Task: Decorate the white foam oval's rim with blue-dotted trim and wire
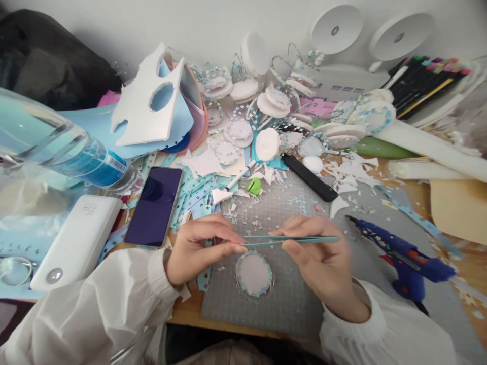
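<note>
Fingers, left hand [198, 248]: thumb and forefinger pinched narrow on the left end of a thin teal paper strip [289, 240]; other fingers curled under.
Fingers, right hand [319, 263]: thumb and forefinger closed on the same strip right of its middle; its right end pokes out past the knuckles.
Strip position: held level and taut between both hands, above the grey cutting mat [285, 299], clear of the surface.
Directly below: round white foam disc [254, 274] edged with blue trim, lying flat on the mat between the two wrists.
Handling estimate, strip: very light, limp, probably creases or tears if pulled hard; best gripped by the ends with fingertips only, as here.
Handling estimate, disc: light, soft foam, likely dents under pressure; take by the rim.
Right of mat: blue hot-glue gun [403, 258] lying on the desk [467, 263], nozzle pointing toward the mat.
Left of mat: dark smartphone [154, 205] face up; white power bank [76, 241] beside it; water bottle [61, 147] on its side further left.
Behind mat: black utility knife [310, 177], small green object [254, 186], paper offcuts, many finished trimmed discs [274, 99] heaped against the wall.
Far right rear: marker set [429, 81].
Sleeves: white, both arms.
</note>
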Motion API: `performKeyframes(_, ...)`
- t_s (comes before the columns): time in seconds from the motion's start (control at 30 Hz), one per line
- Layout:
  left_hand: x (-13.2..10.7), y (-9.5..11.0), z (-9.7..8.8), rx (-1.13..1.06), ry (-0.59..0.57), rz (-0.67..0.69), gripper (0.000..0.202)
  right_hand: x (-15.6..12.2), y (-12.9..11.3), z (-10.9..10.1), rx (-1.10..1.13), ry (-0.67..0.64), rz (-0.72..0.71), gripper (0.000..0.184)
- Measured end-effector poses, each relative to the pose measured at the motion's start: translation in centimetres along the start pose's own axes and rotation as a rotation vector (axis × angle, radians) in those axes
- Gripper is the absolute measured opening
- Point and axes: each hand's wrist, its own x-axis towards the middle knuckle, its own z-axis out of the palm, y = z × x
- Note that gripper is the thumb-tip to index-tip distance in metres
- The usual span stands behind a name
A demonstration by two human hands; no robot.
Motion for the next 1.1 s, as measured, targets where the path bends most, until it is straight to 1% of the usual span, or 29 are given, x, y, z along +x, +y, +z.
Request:
performKeyframes(0.1,0.2,0.2,0.1,0.012,-0.003,-0.011,0.003,0.0,0.1,0.1,-0.046,0.03,0.016,0.007)
performKeyframes(0.17,0.3,0.2,0.1,0.024,-0.009,-0.015,0.003,-0.1,0.3,0.1,-0.069,0.06,0.054,0.005)
performKeyframes(0.3,0.3,0.1,0.1,0.046,-0.025,-0.031,0.006,-0.3,0.9,0.2,-0.074,0.127,0.114,0.006)
performKeyframes(0.4,0.2,0.0,0.0,0.052,-0.027,-0.04,0.008,-0.3,1.0,0.2,-0.063,0.156,0.111,0.007)
performKeyframes(0.6,0.1,-0.2,0.0,0.049,0.004,-0.066,0.011,-0.4,1.2,0.4,-0.046,0.174,0.113,0.006)
performKeyframes(0.73,0.3,-0.2,0.0,0.031,0.043,-0.099,0.009,-0.2,1.1,0.2,-0.073,0.198,0.086,0.006)
performKeyframes(0.83,0.4,-0.3,0.0,0.013,0.076,-0.109,0.009,0.5,0.7,-0.8,-0.091,0.216,0.046,0.006)
performKeyframes(0.97,0.5,-0.5,0.0,-0.052,0.094,-0.16,0.011,1.4,0.2,-2.2,-0.08,0.192,0.049,0.008)
performKeyframes(1.03,0.4,-0.5,0.0,-0.095,0.084,-0.208,0.012,1.4,0.2,-2.2,-0.095,0.169,0.019,0.005)
performKeyframes(1.1,0.4,-0.5,0.1,-0.122,0.075,-0.256,0.013,1.2,0.2,-1.7,-0.117,0.129,-0.041,0.004)
